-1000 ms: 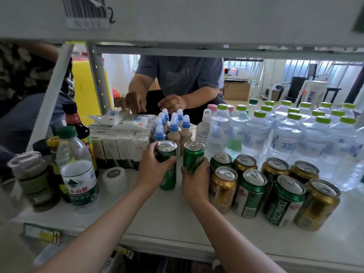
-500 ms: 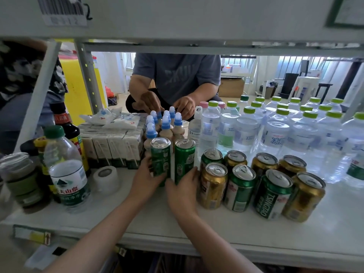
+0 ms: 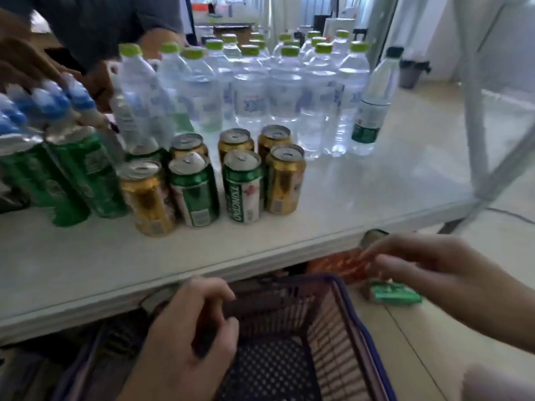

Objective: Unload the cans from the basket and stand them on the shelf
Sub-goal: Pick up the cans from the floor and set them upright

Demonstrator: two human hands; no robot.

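Green and gold cans stand upright in a cluster on the white shelf (image 3: 376, 186): two tall green cans (image 3: 69, 175) at the left, then a gold can (image 3: 149, 201), a green can (image 3: 195, 195), a green Tsingtao can (image 3: 243, 192) and a gold can (image 3: 285, 183), with more behind. Below the shelf edge is the purple basket (image 3: 351, 311); the part of its dark perforated floor that I can see holds no can. My left hand (image 3: 197, 325) hovers over the basket, fingers loosely curled and holding nothing. My right hand (image 3: 422, 273) is to the basket's right, fingers spread and holding nothing.
Clear water bottles (image 3: 278, 91) with green caps fill the back of the shelf, and blue-capped bottles (image 3: 52, 96) stand at the left. Another person's arm (image 3: 26, 62) reaches in at the far left. A green packet (image 3: 395, 295) and a red packet (image 3: 340, 264) lie below my right hand. A shelf post (image 3: 474, 117) rises at the right.
Both hands let go of the two tall green cans, which now stand on the shelf, and dropped to the basket. The view swung down and to the right.
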